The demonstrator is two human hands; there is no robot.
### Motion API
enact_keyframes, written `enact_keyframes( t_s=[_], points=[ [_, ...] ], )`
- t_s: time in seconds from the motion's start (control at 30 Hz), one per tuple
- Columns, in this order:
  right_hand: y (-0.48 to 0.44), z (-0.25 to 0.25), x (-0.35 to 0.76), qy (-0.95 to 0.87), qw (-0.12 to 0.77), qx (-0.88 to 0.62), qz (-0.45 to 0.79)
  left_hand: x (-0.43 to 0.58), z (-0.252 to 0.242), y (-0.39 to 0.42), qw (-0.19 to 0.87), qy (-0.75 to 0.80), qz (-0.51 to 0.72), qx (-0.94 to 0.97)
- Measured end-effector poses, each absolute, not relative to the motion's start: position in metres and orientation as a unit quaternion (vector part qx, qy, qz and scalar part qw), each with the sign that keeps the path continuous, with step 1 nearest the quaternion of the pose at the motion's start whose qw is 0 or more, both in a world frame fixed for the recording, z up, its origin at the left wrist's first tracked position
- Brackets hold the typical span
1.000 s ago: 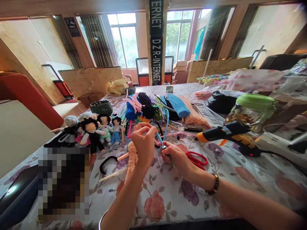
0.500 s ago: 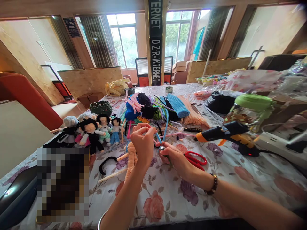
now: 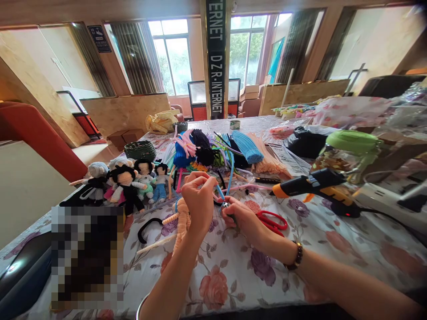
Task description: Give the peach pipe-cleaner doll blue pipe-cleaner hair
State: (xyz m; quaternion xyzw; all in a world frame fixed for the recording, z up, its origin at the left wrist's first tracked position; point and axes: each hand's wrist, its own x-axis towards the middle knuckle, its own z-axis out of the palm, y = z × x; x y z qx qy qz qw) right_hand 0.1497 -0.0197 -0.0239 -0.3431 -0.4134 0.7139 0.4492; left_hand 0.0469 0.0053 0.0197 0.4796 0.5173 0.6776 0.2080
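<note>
My left hand (image 3: 200,198) is closed in a pinch on a light-blue pipe cleaner (image 3: 230,174), which bends into a loop between my hands. Closed around a small tool with a shiny metal head (image 3: 226,205), my right hand (image 3: 245,218) keeps it against the blue strand; most of the tool is hidden by the fingers. A peach pipe-cleaner doll body (image 3: 182,218) lies behind my left wrist, partly covered. To its left is a curved black pipe cleaner (image 3: 143,231). Red-handled scissors (image 3: 274,222) rest just beyond my right hand.
Finished dolls (image 3: 125,180) stand at the left by a dark green basket (image 3: 140,150). Bundles of blue pipe cleaners (image 3: 247,147) and other colours lie across the back. At the right are a glue gun (image 3: 310,186), its red light on, and a green-lidded jar (image 3: 347,151).
Both hands stay almost in place. The metal head of the tool has turned slightly in my right hand against the blue pipe cleaner.
</note>
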Motion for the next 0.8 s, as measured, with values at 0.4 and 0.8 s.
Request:
enact_keyframes(
  t_s=[0.4,0.8],
  points=[
    [-0.0217,-0.0232,0.1498,-0.417,0.45,-0.345,0.71,0.0465,0.0201,0.0057,0.208,0.516,0.679,0.479],
    [-0.0211,-0.0269,0.152,-0.428,0.44,-0.344,0.711,0.0472,0.0211,0.0039,0.201,0.52,0.676,0.481]
  ],
)
